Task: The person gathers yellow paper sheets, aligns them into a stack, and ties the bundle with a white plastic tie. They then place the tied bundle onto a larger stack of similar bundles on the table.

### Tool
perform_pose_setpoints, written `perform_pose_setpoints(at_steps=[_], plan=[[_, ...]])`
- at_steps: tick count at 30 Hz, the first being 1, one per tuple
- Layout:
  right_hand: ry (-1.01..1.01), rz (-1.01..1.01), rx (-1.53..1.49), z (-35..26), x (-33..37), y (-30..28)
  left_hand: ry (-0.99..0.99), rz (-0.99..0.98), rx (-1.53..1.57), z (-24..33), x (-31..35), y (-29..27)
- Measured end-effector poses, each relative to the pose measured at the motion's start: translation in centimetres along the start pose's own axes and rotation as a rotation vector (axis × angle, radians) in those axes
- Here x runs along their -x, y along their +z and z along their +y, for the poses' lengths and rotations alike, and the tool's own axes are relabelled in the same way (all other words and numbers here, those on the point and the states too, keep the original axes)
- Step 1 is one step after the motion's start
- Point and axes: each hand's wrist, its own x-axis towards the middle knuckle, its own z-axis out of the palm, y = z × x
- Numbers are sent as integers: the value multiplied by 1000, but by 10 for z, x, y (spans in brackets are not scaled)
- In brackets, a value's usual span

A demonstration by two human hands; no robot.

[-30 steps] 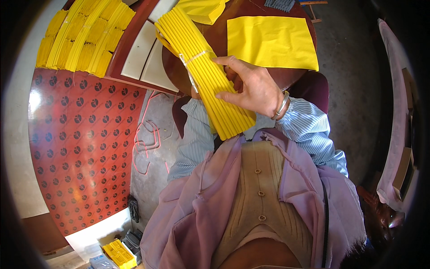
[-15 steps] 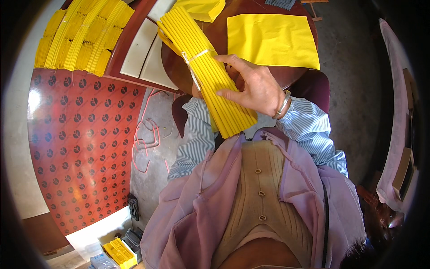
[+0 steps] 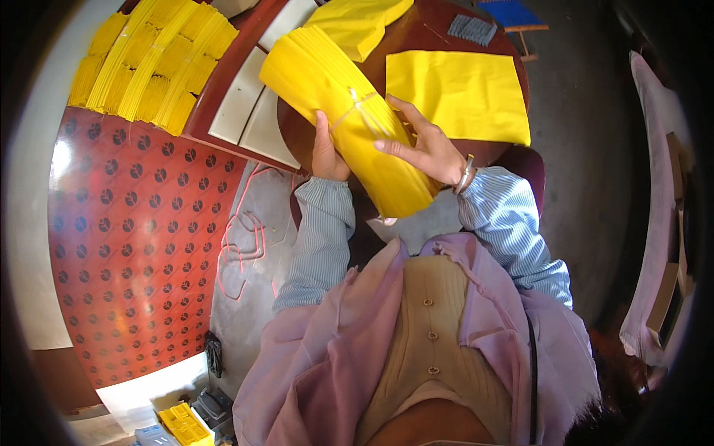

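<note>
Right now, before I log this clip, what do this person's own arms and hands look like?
The left hand and right hand are bare, without gloves. The left sleeve and right sleeve are loose, finely striped in blue and white, with gathered ends. A silvery bracelet circles the right wrist.

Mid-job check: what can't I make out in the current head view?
All in the head view:
Tied yellow bundle: underside faces away from the camera.
Left hand: fingers hidden behind the bundle.
Upper yellow sheet: far part cut off by the top edge.
Grey ridged item: too small to identify.
</note>
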Motion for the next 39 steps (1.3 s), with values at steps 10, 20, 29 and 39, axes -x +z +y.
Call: perform_pose_setpoints(at_steps=[10, 20, 29, 39], plan=[[-89, -81, -263, 4, -82, -15, 442, 4, -250, 44, -26, 25], [-78, -256, -143, -1, -60, -18, 324, -147, -404, 65, 11, 10], [-199, -93, -305, -29, -61, 2, 527, -145, -587, 84, 1, 53], [-221, 7, -256, -28, -66, 6, 485, -202, -384, 82, 9, 35]])
